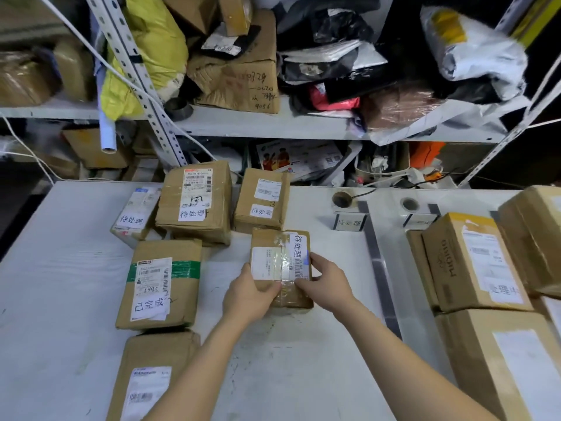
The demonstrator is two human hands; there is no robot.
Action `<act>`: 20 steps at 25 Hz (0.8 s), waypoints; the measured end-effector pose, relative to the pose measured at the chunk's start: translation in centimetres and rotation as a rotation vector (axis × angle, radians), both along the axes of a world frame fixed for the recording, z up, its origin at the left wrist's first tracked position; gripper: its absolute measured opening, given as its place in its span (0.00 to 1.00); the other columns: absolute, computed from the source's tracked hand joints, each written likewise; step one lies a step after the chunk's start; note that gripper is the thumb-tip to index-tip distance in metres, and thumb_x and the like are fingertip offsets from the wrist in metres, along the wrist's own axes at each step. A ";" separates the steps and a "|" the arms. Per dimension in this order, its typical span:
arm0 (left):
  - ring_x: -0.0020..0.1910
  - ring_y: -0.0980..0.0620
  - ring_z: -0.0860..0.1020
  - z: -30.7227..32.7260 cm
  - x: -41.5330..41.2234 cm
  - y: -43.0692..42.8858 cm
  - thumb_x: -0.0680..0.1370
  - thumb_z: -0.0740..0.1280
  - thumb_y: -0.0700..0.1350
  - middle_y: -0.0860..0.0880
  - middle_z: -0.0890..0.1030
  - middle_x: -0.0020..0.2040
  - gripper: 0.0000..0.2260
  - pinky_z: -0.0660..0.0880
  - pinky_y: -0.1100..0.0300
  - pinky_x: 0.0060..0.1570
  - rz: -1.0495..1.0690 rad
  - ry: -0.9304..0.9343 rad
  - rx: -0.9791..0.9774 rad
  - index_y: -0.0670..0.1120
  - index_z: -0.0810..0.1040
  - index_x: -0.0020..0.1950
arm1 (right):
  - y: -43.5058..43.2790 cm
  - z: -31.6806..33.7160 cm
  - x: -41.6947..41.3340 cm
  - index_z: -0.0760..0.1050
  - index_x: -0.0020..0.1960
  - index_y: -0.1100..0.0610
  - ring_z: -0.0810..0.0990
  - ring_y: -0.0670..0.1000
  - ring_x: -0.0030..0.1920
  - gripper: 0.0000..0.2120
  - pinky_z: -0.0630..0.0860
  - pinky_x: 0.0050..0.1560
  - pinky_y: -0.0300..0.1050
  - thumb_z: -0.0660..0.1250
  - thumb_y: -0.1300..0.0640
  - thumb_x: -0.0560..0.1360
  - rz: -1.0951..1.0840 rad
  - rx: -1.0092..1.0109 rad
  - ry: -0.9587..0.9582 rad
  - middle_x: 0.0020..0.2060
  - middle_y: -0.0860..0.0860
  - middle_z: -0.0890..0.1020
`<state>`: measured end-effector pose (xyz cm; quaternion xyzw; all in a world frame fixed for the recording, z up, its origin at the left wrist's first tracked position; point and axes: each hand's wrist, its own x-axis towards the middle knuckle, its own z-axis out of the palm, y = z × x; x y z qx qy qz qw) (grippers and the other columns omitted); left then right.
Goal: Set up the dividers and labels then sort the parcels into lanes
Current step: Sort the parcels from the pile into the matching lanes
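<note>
Gripping small parcel (280,262) | left hand (247,294) | right hand (326,284) | white table (60,284)

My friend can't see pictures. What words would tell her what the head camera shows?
A person's left hand and right hand grip a small taped parcel on a white table. More labelled parcels sit to its left, a dark divider strip runs to its right with bigger boxes beyond, and cluttered shelves stand behind.

Six parcels (194,205) lie left of the one dark divider strip (381,268) seen in full, and at least four boxes (470,262) lie right of it. Two label cards (349,222) stand upright.
</note>
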<state>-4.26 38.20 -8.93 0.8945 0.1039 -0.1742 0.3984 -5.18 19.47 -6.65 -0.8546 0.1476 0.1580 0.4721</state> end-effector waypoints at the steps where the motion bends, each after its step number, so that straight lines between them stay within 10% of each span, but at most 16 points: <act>1: 0.58 0.49 0.80 0.6 -0.4 -1.2 0.72 0.75 0.58 0.53 0.83 0.60 0.25 0.78 0.53 0.53 -0.001 -0.006 -0.001 0.53 0.74 0.66 | -1.2 0.6 -0.6 0.75 0.66 0.41 0.86 0.44 0.47 0.24 0.82 0.50 0.44 0.71 0.56 0.72 -0.008 0.003 -0.007 0.53 0.35 0.82; 20: 0.56 0.56 0.81 -2.3 -0.7 -16.1 0.67 0.77 0.64 0.60 0.84 0.56 0.27 0.82 0.50 0.55 -0.058 -0.036 -0.176 0.64 0.77 0.65 | -14.7 -2.0 -2.1 0.72 0.73 0.47 0.80 0.51 0.64 0.28 0.78 0.58 0.51 0.75 0.51 0.74 -0.339 -0.110 0.033 0.65 0.45 0.81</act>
